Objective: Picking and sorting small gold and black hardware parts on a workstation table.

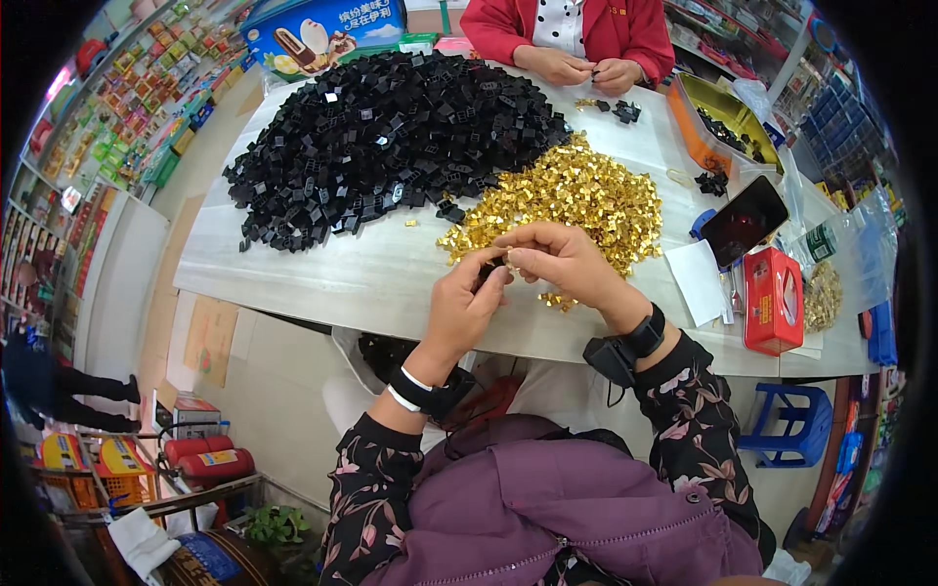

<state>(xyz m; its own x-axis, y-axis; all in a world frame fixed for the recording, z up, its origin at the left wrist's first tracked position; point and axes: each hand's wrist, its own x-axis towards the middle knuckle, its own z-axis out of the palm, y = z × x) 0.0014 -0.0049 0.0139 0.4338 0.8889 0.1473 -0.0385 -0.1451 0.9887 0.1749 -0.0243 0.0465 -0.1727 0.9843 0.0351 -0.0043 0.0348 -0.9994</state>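
Shop shelves (pixel 147 107) ring one pale worktop (pixel 322 285), with one uncountable heap of black pieces (pixel 391 146) along its left and far edges. Near the front edge, the left hand (pixel 467 301) pinches one small dark piece (pixel 486 271); the right hand (pixel 572 264) meets it, its grip too hidden to tell. Beyond lies one heap of gold pieces (pixel 601 200); toward the right edge, one phone (pixel 746 223) and one red tin (pixel 774 301).

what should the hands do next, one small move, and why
Probably steady the small black piece with the left hand and press gently with the right hand: both meet at it, beside the gold pile. How it sits is mostly hidden, so a light press seems safest.
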